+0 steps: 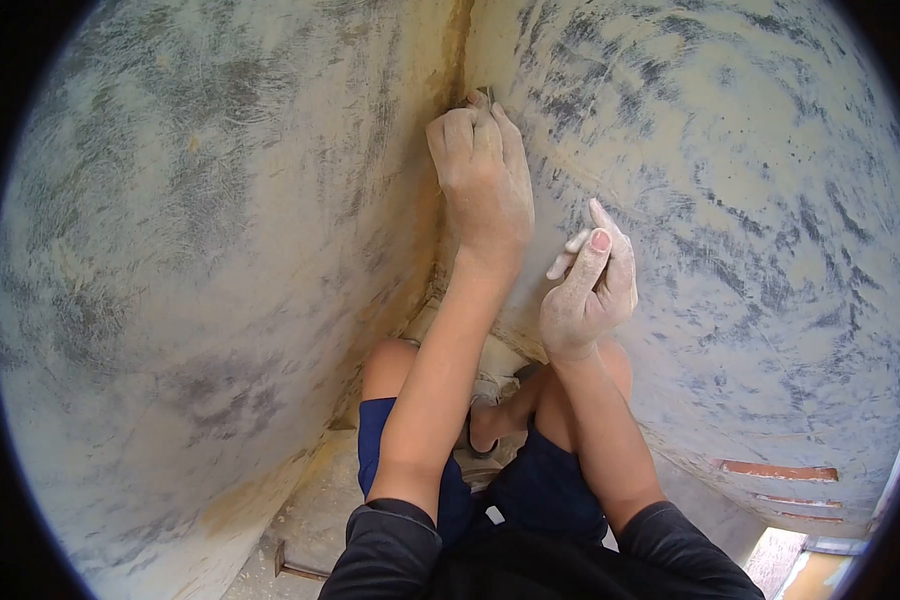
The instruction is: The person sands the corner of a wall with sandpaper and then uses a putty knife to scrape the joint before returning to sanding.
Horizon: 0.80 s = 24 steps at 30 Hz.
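Observation:
High in the corner where two scuffed surfaces meet, my left hand (482,170) has its fingers bent round a small dark piece (485,95), pressed to the seam. Only an edge of that piece shows past the fingertips. Lower and to the right, my right hand (592,280) is raised beside the right surface (730,220), dusted white, its fingers loosely curled and apart with nothing seen in them. The left surface (190,250) is pale with dark scratched patches. A brown stained seam (455,45) runs down between the two surfaces.
Below are my bent knees in dark blue shorts (545,490) and a foot in a sandal (483,425). Reddish slots (780,470) cut the right surface low down. A small brown bracket (298,565) lies at the lower left.

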### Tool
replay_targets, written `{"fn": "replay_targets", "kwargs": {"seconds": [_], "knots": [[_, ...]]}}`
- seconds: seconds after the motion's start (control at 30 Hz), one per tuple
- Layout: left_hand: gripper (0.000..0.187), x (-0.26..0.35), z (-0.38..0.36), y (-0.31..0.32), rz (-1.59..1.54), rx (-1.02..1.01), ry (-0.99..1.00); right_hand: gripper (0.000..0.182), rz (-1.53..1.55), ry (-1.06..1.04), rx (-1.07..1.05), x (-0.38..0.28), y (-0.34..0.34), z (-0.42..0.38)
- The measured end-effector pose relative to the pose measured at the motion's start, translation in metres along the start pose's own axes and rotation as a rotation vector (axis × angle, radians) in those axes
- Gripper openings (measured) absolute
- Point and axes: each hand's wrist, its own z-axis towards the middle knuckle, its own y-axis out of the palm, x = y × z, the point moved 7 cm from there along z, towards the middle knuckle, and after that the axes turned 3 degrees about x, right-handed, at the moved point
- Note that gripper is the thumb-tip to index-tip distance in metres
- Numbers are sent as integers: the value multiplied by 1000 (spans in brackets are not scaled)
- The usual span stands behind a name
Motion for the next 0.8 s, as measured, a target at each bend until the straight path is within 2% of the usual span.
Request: {"fn": "replay_targets", "kwargs": {"seconds": [0.23, 0.47, 0.63, 0.73, 0.8], "knots": [[13, 7, -18, 0, -13, -21, 56, 27, -11, 33, 1, 4, 9, 3], [12, 0, 2, 1, 7, -38, -16, 26, -24, -10, 16, 0, -1, -1], [14, 8, -24, -4, -12, -80, 47, 26, -33, 98, 52, 9, 1, 5], [17, 8, -19, -3, -28, -87, 52, 26, -48, 46, 29, 5, 8, 1], [20, 3, 1, -1, -45, -23, 44, 26, -37, 16, 31, 1, 8, -2]]}}
